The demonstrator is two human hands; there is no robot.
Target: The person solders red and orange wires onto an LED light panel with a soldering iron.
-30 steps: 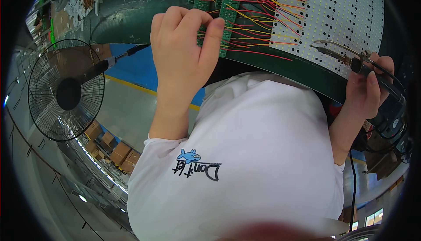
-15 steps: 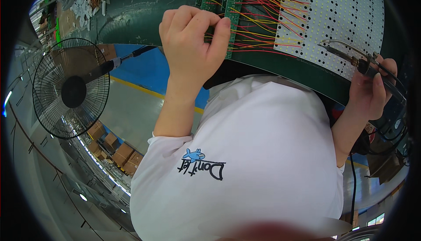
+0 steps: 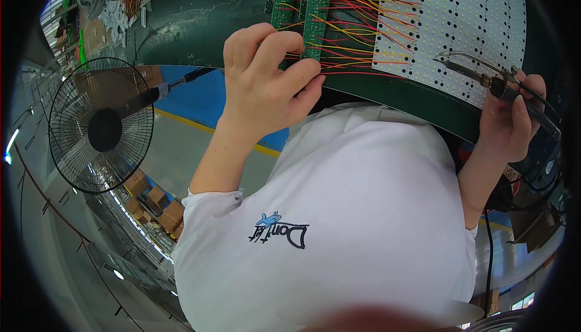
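Scuffed dark green worktop [image 3: 193, 26] across the far side, black round-caged fan [image 3: 104, 130] at left. My left hand [image 3: 263, 84] is curled by the near end of a long green circuit-board strip [image 3: 316, 17], thumb and forefinger close together at the nearest thin red wire [image 3: 363, 73]; can't tell if they pinch it. Red and yellow plastic-coated wires [image 3: 357, 8] run right from the strip onto a dotted white panel [image 3: 466, 17]. Wires look light, bendy, springy: take near the ends. Strip looks stiff, probably fragile: edges only. My right hand [image 3: 508, 120] is wrapped round a slim black-handled soldering iron [image 3: 503, 91], metal tip over the panel's near part. Likely light; hold the handle, never the metal.
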